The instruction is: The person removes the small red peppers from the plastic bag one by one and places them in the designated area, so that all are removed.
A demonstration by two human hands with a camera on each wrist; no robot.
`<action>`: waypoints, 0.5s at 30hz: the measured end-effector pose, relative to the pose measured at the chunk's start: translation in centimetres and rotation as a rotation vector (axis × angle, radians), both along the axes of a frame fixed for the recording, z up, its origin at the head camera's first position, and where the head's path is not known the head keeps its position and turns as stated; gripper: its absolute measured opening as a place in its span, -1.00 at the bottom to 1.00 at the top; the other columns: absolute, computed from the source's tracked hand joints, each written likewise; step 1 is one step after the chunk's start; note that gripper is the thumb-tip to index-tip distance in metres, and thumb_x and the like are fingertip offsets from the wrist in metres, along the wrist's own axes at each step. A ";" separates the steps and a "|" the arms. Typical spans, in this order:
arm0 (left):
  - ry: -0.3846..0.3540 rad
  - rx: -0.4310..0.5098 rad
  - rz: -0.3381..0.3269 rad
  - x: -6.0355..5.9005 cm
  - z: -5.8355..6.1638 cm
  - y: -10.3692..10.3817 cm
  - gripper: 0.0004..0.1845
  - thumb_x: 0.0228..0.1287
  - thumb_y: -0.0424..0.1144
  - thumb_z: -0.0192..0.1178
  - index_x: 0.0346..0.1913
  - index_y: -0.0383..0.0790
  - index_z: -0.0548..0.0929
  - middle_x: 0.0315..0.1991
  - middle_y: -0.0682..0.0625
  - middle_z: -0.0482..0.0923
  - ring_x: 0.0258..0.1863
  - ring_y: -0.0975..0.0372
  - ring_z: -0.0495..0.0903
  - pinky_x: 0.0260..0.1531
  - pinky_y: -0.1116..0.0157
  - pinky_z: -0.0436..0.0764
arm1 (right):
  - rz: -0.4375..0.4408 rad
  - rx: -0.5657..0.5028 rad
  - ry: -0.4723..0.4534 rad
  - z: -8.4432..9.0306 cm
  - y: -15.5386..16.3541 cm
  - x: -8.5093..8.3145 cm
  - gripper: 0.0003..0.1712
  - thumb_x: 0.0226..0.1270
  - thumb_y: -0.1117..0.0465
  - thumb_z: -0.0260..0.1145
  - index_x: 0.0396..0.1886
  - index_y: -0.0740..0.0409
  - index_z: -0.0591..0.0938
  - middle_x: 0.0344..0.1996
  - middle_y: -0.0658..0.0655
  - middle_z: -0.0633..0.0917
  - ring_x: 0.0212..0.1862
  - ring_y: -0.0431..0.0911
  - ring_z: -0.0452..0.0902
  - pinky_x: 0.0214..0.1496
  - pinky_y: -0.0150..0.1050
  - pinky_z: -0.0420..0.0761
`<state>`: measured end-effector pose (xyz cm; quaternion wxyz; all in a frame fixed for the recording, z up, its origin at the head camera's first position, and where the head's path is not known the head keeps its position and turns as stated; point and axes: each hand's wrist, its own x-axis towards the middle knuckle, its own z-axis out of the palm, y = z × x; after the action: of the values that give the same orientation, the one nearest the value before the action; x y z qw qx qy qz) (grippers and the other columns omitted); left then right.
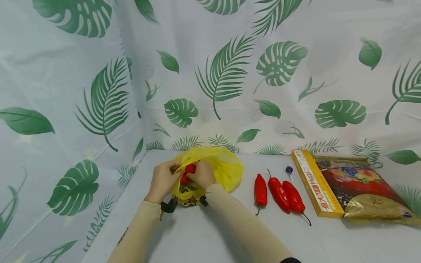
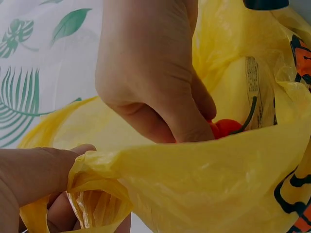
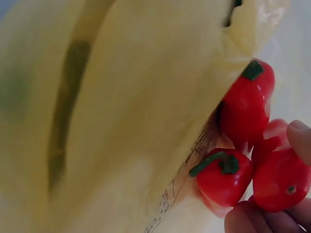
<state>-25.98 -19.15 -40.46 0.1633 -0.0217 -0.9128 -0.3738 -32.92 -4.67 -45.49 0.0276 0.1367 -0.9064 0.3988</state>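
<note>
Thumb and fingers of my left hand are closed on the left edge of a yellow plastic bag, bunching the film. My right hand is down in the bag's mouth, thumb on one side and fingers curled on the other side of a held red pepper. Two further peppers lie against it in the bag: a hook-stemmed pepper and an upper pepper, as seen from the right wrist. The bag rests on a white table, with dark and orange print on its near side. To its right, well apart from my hands, lie three loose red peppers; the left one is just apart, the other two touch. A purple lollipop lies just behind them. Farther right, an orange pasta box is beside a red and gold packet. Leaf-print cloth hangs behind the table.
</note>
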 end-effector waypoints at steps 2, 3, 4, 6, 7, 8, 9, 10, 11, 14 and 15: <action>0.001 0.002 0.003 0.1 0.0 0.2 -0.74 0.28 -0.30 0.46 0.00 -0.30 0.80 -0.17 -0.12 0.83 -0.21 0.11 0.78 -0.21 0.18 0.79 | 0.006 0.015 0.005 0.0 0.0 -0.1 -0.67 0.23 0.16 0.58 -0.09 0.25 0.77 -0.27 0.15 0.81 -0.29 -0.08 0.63 -0.17 -0.20 0.72; 0.002 0.003 0.005 0.1 0.0 0.2 -0.74 0.27 -0.30 0.46 0.00 -0.30 0.80 -0.17 -0.12 0.83 -0.21 0.11 0.78 -0.21 0.18 0.79 | 0.008 0.025 0.010 0.0 0.0 -0.1 -0.69 0.23 0.15 0.58 -0.11 0.23 0.77 -0.29 0.14 0.81 -0.31 -0.09 0.62 -0.19 -0.22 0.70; 0.003 0.002 0.007 0.1 0.0 0.3 -0.74 0.27 -0.30 0.46 0.00 -0.30 0.80 -0.18 -0.12 0.83 -0.21 0.11 0.78 -0.21 0.17 0.79 | 0.009 0.032 0.015 -0.1 0.0 -0.1 -0.70 0.23 0.15 0.58 -0.13 0.22 0.77 -0.31 0.13 0.80 -0.32 -0.09 0.61 -0.21 -0.22 0.69; 0.004 0.004 0.006 0.2 0.1 0.4 -0.74 0.27 -0.31 0.46 0.00 -0.30 0.80 -0.18 -0.12 0.83 -0.21 0.10 0.79 -0.21 0.17 0.79 | 0.007 0.043 0.024 -0.1 0.0 -0.1 -0.70 0.24 0.14 0.57 -0.13 0.21 0.77 -0.31 0.12 0.80 -0.33 -0.10 0.60 -0.21 -0.23 0.67; 0.006 0.003 0.003 0.2 0.1 0.4 -0.74 0.27 -0.31 0.46 0.00 -0.30 0.80 -0.17 -0.13 0.83 -0.21 0.10 0.79 -0.22 0.17 0.80 | 0.005 0.049 0.030 -0.1 0.0 -0.1 -0.70 0.25 0.15 0.57 -0.12 0.21 0.76 -0.30 0.12 0.80 -0.32 -0.10 0.59 -0.20 -0.23 0.67; 0.006 0.004 0.000 0.2 0.1 0.4 -0.73 0.28 -0.31 0.46 0.01 -0.30 0.80 -0.17 -0.13 0.83 -0.21 0.09 0.79 -0.22 0.17 0.80 | 0.002 0.050 0.034 -0.1 0.1 -0.1 -0.70 0.26 0.15 0.56 -0.10 0.22 0.76 -0.29 0.13 0.80 -0.32 -0.10 0.59 -0.19 -0.23 0.67; 0.007 0.007 -0.005 0.2 0.1 0.4 -0.73 0.28 -0.31 0.45 0.01 -0.31 0.80 -0.16 -0.14 0.83 -0.21 0.09 0.79 -0.21 0.16 0.80 | 0.001 0.048 0.038 -0.2 0.1 -0.1 -0.71 0.27 0.17 0.54 -0.08 0.22 0.76 -0.28 0.13 0.80 -0.32 -0.09 0.59 -0.18 -0.23 0.68; 0.008 0.006 -0.006 0.1 0.1 0.4 -0.73 0.28 -0.31 0.45 0.01 -0.31 0.80 -0.16 -0.14 0.83 -0.20 0.08 0.79 -0.21 0.16 0.80 | 0.001 0.046 0.042 -0.2 0.2 0.0 -0.70 0.28 0.18 0.53 -0.06 0.23 0.77 -0.27 0.14 0.80 -0.31 -0.09 0.59 -0.18 -0.23 0.68; 0.010 0.002 -0.007 0.1 0.1 0.3 -0.73 0.28 -0.31 0.45 0.02 -0.31 0.80 -0.15 -0.15 0.83 -0.20 0.08 0.79 -0.20 0.16 0.80 | -0.001 0.045 0.045 -0.2 0.3 0.0 -0.69 0.29 0.19 0.52 -0.04 0.24 0.77 -0.25 0.15 0.80 -0.30 -0.08 0.59 -0.18 -0.24 0.68; 0.017 -0.009 -0.002 0.1 0.0 -0.2 -0.72 0.29 -0.30 0.45 0.03 -0.31 0.79 -0.14 -0.15 0.83 -0.18 0.07 0.79 -0.17 0.13 0.79 | 0.003 0.023 0.055 -0.1 0.7 0.4 -0.66 0.30 0.21 0.51 0.02 0.27 0.77 -0.20 0.17 0.81 -0.27 -0.07 0.57 -0.18 -0.25 0.66; 0.018 -0.015 0.003 0.1 0.0 -0.3 -0.72 0.29 -0.30 0.45 0.03 -0.31 0.79 -0.14 -0.15 0.83 -0.18 0.06 0.79 -0.16 0.12 0.79 | 0.007 0.018 0.062 -0.1 0.9 0.6 -0.66 0.29 0.21 0.51 0.01 0.27 0.77 -0.20 0.17 0.81 -0.27 -0.08 0.57 -0.18 -0.26 0.65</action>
<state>-25.88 -19.49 -40.44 0.1720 -0.0252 -0.9141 -0.3664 -32.34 -3.79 -45.61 0.0527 0.1525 -0.9082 0.3861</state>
